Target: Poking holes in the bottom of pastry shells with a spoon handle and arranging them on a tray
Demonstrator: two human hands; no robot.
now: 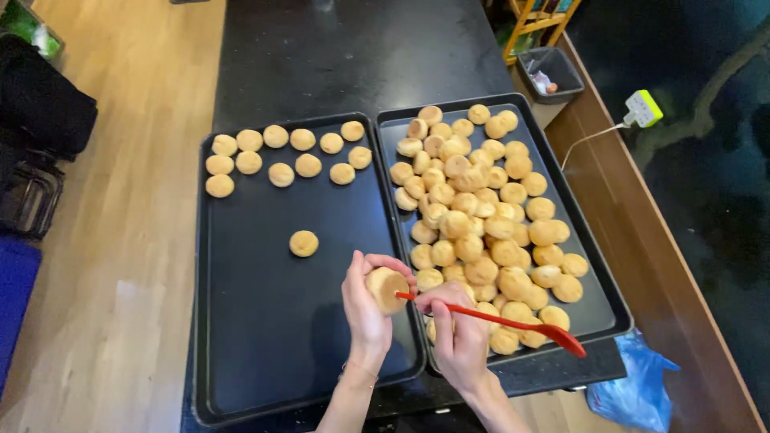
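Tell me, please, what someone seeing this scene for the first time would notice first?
Most striking is the right black tray, heaped with round golden pastry puffs, beside the left tray, which holds only two neat rows at its far end and one lone puff. At the near edge, the left hand holds a puff while the right hand pokes a red tool into it.

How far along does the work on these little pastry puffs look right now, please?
Early on. Done: about a dozen puffs in rows on the left tray, plus one lone puff. In hand: the left hand holds a puff while the right hand pokes it with a red tool. Left: the heaped puffs on the right tray.
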